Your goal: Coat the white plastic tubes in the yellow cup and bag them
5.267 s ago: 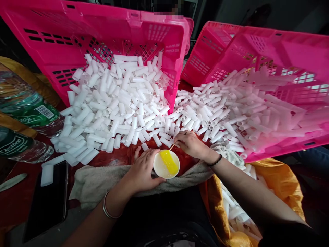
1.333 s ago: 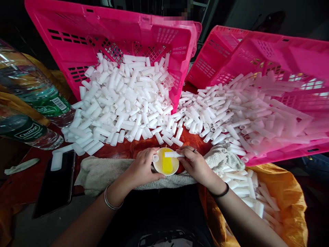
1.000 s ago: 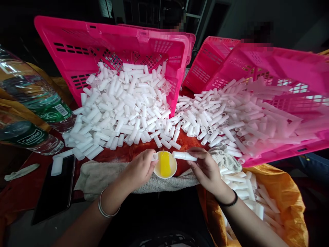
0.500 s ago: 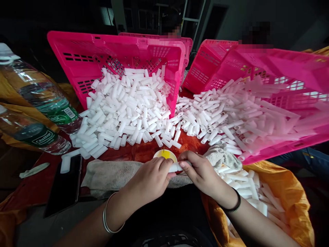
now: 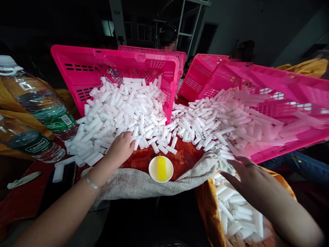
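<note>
My left hand (image 5: 121,148) is at the near edge of a heap of short white plastic tubes (image 5: 133,109). Its thumb and forefinger stand apart, and no tube shows between them; the other fingers are hidden. Slightly blurred, my right hand (image 5: 250,175) hangs with fingers spread above an orange sack (image 5: 209,209) holding many white tubes (image 5: 240,214). Between the hands, a small round white dish (image 5: 151,175) with a yellow strip (image 5: 161,168) in it sits on the red tabletop (image 5: 140,158). A grey towel (image 5: 128,183) lies along the table's front edge.
Tipped pink crates, one at left (image 5: 73,56) and another at right (image 5: 295,80), spill tubes onto the table. Two water bottles, a large one (image 5: 43,99) and a smaller one (image 5: 31,140), stand left. A dark tablet or phone (image 5: 55,197) lies nearby. People sit beyond the crates.
Both hands have parted from the white tube they held over the dish. My left hand moved forward and left to the heap; my right hand moved right, over the sack. The dish is now uncovered.
</note>
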`<act>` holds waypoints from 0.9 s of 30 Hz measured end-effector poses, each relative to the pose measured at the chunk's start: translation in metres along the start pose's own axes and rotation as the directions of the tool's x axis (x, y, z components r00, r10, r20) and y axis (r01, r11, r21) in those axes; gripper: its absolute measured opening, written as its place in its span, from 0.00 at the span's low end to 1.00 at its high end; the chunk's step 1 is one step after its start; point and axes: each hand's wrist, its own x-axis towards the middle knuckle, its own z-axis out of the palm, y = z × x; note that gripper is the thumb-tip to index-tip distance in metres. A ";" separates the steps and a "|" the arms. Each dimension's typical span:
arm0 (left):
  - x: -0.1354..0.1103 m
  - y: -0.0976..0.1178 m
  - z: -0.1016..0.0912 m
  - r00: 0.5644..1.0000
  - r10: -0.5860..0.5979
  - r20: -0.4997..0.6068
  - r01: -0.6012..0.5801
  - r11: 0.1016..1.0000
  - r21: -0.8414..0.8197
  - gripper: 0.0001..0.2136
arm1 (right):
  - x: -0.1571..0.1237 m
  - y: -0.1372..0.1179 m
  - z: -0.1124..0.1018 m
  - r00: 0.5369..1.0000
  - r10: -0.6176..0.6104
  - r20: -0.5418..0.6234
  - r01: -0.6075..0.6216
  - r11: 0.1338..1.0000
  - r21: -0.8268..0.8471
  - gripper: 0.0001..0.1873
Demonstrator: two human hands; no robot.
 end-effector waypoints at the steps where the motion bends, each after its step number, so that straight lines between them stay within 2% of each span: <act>1: 0.014 -0.006 0.005 0.997 -0.037 0.065 0.031 0.995 0.092 0.14 | 0.021 0.000 0.011 0.996 0.004 0.093 0.001 0.998 -0.059 0.15; 2: 0.024 -0.008 0.009 0.994 -0.056 0.096 0.042 0.990 0.135 0.13 | 0.046 -0.004 0.024 0.984 0.056 0.170 -0.039 0.994 -0.100 0.14; 4: 0.035 -0.004 0.014 0.988 -0.070 0.139 0.045 0.984 0.174 0.12 | 0.100 -0.016 0.052 0.929 0.235 0.285 -0.193 0.967 -0.169 0.15; 7: 0.038 0.009 0.017 0.984 -0.106 0.144 0.076 0.977 0.199 0.15 | 0.166 -0.029 0.088 0.898 0.337 0.282 -0.290 0.937 -0.197 0.19; 9: 0.038 0.016 0.018 0.979 -0.137 0.152 0.103 0.971 0.214 0.16 | 0.189 -0.030 0.105 0.883 0.364 0.295 -0.315 0.927 -0.203 0.17; 11: 0.037 0.018 0.018 0.972 -0.160 0.170 0.121 0.968 0.218 0.17 | 0.194 -0.028 0.113 0.869 0.383 0.312 -0.331 0.920 -0.208 0.16; 14: 0.031 0.016 0.014 0.967 -0.172 0.189 0.128 0.966 0.224 0.17 | 0.176 -0.026 0.107 0.864 0.408 0.296 -0.357 0.910 -0.211 0.17; 16: 0.020 0.012 0.009 0.980 -0.140 0.144 0.109 0.973 0.203 0.19 | 0.149 -0.026 0.097 0.876 0.402 0.268 -0.358 0.912 -0.200 0.19; 17: 0.012 0.010 0.007 0.989 -0.113 0.098 0.099 0.985 0.145 0.21 | 0.132 -0.027 0.091 0.896 0.363 0.255 -0.334 0.930 -0.152 0.19; 18: 0.004 0.007 0.005 0.995 -0.091 0.049 0.089 0.995 0.042 0.24 | 0.113 -0.029 0.087 0.921 0.294 0.255 -0.284 0.956 -0.075 0.19; 19: -0.006 0.005 0.005 0.997 -0.078 0.010 0.079 0.992 -0.103 0.26 | 0.095 -0.032 0.085 0.957 0.162 0.239 -0.188 0.978 0.090 0.19; 20: -0.015 0.002 0.006 0.998 -0.070 0.001 0.068 0.962 -0.265 0.27 | 0.077 -0.036 0.085 0.976 0.027 0.215 -0.085 0.961 0.263 0.20; 22: -0.035 -0.002 0.012 0.997 -0.025 0.070 0.057 0.859 -0.508 0.24 | 0.047 -0.048 0.092 0.973 -0.178 0.149 0.079 0.857 0.509 0.20; 23: -0.044 -0.004 0.017 0.993 0.021 0.115 0.046 0.832 -0.553 0.21 | 0.037 -0.056 0.098 0.965 -0.234 0.119 0.127 0.812 0.570 0.20; 25: -0.058 -0.006 0.029 0.979 0.107 0.171 -0.005 0.863 -0.506 0.18 | 0.027 -0.070 0.112 0.960 -0.273 0.067 0.180 0.781 0.598 0.21; 27: -0.069 -0.007 0.040 0.972 0.137 0.190 -0.063 0.935 -0.349 0.16 | 0.026 -0.081 0.125 0.959 -0.284 0.027 0.218 0.792 0.570 0.21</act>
